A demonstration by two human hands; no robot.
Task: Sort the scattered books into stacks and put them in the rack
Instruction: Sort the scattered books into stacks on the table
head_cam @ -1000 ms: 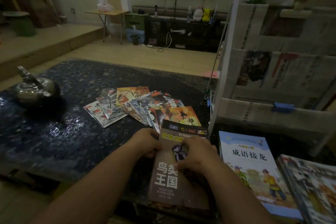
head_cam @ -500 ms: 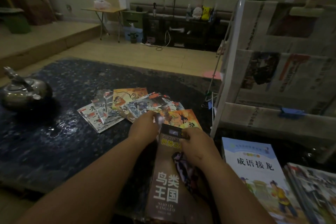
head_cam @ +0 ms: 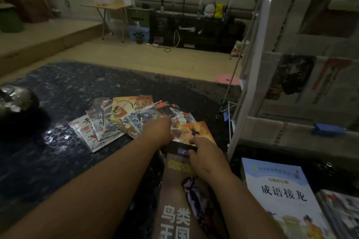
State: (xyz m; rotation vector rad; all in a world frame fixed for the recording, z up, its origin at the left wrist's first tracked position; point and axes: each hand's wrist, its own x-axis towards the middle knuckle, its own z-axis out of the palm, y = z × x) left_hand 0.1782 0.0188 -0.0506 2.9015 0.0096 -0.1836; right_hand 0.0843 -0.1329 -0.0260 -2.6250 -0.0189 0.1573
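Note:
Several thin picture books (head_cam: 124, 114) lie fanned out on the dark table (head_cam: 48, 161). My left hand (head_cam: 157, 132) rests on the near end of the fan, its fingers hidden under the back of the hand. An orange book (head_cam: 194, 132) lies at the fan's right end. A brown bird book (head_cam: 174, 200) lies flat in front of me. My right hand (head_cam: 206, 159) grips its far edge, thumb on the cover and fingertips over the edge touching the orange book. The white rack (head_cam: 250, 87) stands at the right, lined with newspaper.
A pale blue book (head_cam: 281, 190) lies right of the brown one, with a stack of books (head_cam: 342, 211) at the frame's right edge. A metal teapot (head_cam: 13, 99) sits at the far left of the table. Blue clips (head_cam: 328, 130) hold the rack's newspaper.
Both hands have slid forward along the brown book. The left hand has left it and now lies on the fanned books; the right hand has reached its far edge.

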